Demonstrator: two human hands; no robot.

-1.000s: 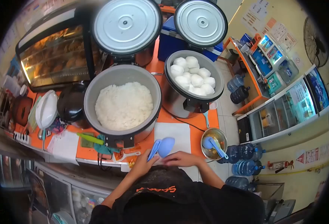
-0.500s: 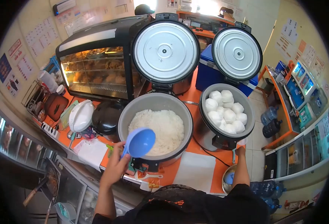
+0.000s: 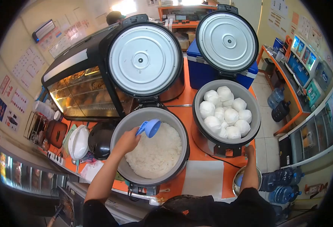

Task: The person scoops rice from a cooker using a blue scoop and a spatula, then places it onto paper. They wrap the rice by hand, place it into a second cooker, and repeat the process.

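My left hand point(image 3: 130, 140) grips the handle of a blue cup-shaped scoop point(image 3: 152, 128) over the rice point(image 3: 155, 155) in the large left cooker point(image 3: 117, 130). The scoop is tilted over the upper part of the rice. Several white wrapped balls point(image 3: 231, 116) fill the right cooker point(image 3: 257, 121). My right hand point(image 3: 249, 150) is low at the right side of that cooker, its fingers too small and partly hidden to make out. Beside my right forearm stands a metal bowl point(image 3: 236, 181) with something blue in it. A white sheet point(image 3: 202, 178) lies on the orange counter point(image 3: 179, 113) between the cookers.
Both cooker lids point(image 3: 144, 62) point(image 3: 229, 41) stand raised. A glass food warmer point(image 3: 85, 92) is at the left, near a black rounded pot point(image 3: 99, 140) and white bowls point(image 3: 78, 142). Behind is a blue cooler point(image 3: 200, 72). Water bottles point(image 3: 283, 187) stand on the right floor. A person's head point(image 3: 114, 17) shows behind the warmer.
My left hand and the scoop have moved from the left cooker's near rim to over the upper part of the rice. The view has shifted, with the cookers appearing farther left.
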